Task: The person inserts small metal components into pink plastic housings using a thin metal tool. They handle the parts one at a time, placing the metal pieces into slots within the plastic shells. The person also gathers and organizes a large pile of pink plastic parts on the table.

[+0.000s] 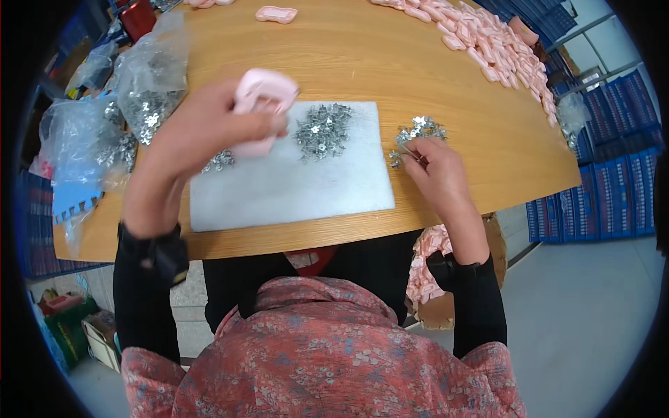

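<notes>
My left hand (202,132) is raised above the white foam mat (306,188) and grips a pale pink plastic piece (261,97). My right hand (435,171) rests on the wooden table (474,160) to the right of the mat, its fingertips pinching a small metal part at the edge of a little heap of silver metal parts (417,131). A larger pile of the same metal parts (322,130) lies on the mat's far side. A smaller cluster of metal parts (220,161) is half hidden under my left hand.
Clear plastic bags of metal parts (139,97) sit at the table's left. A long heap of pink plastic pieces (491,45) runs along the far right edge, and one single pink piece (276,14) lies at the far side. Blue crates (599,202) stand on the floor at right.
</notes>
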The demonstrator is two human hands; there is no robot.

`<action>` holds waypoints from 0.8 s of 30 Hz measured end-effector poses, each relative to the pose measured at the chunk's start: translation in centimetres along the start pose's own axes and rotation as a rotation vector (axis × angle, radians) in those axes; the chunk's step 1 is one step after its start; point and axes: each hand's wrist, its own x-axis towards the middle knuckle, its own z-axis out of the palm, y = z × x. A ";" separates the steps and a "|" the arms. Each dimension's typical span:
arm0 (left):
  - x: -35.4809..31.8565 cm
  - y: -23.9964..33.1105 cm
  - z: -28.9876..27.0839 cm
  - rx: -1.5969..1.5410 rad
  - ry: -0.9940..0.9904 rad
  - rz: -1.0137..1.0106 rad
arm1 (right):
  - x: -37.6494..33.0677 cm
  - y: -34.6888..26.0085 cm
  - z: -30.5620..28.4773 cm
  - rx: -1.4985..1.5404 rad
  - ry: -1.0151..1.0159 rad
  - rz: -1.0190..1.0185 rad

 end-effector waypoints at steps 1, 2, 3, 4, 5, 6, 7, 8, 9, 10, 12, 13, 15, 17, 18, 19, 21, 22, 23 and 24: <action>-1.3 -0.5 0.3 -0.112 0.007 -0.060 | 0.1 0.3 0.3 -0.033 -0.010 -0.003; -2.3 -1.2 0.8 -0.202 -0.007 -0.048 | 0.1 0.6 0.6 -0.059 -0.022 -0.009; -3.2 -2.0 1.3 -0.292 -0.019 -0.038 | 0.2 0.9 1.0 -0.081 -0.016 -0.019; -3.7 -2.7 1.8 -0.383 -0.033 -0.024 | 0.3 1.2 1.4 -0.107 -0.007 -0.030; -4.1 -3.0 2.6 -0.423 -0.005 -0.052 | 0.4 1.5 1.5 -0.134 0.003 -0.040; -4.7 -2.9 3.5 -0.456 0.037 -0.088 | 0.6 1.4 1.6 -0.170 -0.003 -0.070; -4.9 -2.9 4.4 -0.493 0.069 -0.118 | 0.6 1.5 1.6 -0.215 -0.005 -0.095; -5.0 -2.7 5.1 -0.539 0.061 -0.133 | 0.6 1.5 1.5 -0.261 -0.007 -0.121; -4.9 -2.8 5.7 -0.582 0.047 -0.137 | 0.7 1.3 1.5 -0.188 -0.005 -0.101; -4.7 -3.2 6.3 -0.625 0.032 -0.141 | 0.6 1.1 1.3 -0.116 -0.003 -0.081; -3.8 -3.2 7.9 -0.708 -0.007 -0.162 | 0.3 -0.1 0.7 -0.004 -0.012 -0.052; -3.5 -3.2 8.5 -0.734 -0.005 -0.176 | 0.0 -1.5 0.3 0.050 -0.028 -0.050; -2.6 -3.2 9.9 -0.784 -0.012 -0.204 | -0.6 -3.7 -0.2 0.132 -0.043 -0.092; -1.8 -3.5 10.9 -0.787 -0.042 -0.193 | -1.3 -4.9 -0.5 0.179 -0.036 -0.176; -1.5 -3.6 11.3 -0.782 -0.050 -0.179 | -1.5 -5.4 -0.6 0.204 -0.069 -0.209; -1.4 -3.7 11.6 -0.776 -0.060 -0.166 | -1.7 -5.7 -0.6 0.222 -0.074 -0.238; -1.2 -3.8 11.9 -0.792 -0.096 -0.176 | -2.0 -5.9 -0.5 0.253 -0.080 -0.293; -1.1 -4.0 12.1 -0.802 -0.104 -0.172 | -2.0 -5.9 -0.4 0.250 -0.072 -0.308; -1.1 -4.1 12.2 -0.811 -0.112 -0.169 | -2.1 -5.8 -0.3 0.247 -0.064 -0.322; -1.1 -4.3 12.3 -0.826 -0.098 -0.160 | -2.0 -5.8 -0.2 0.246 -0.058 -0.340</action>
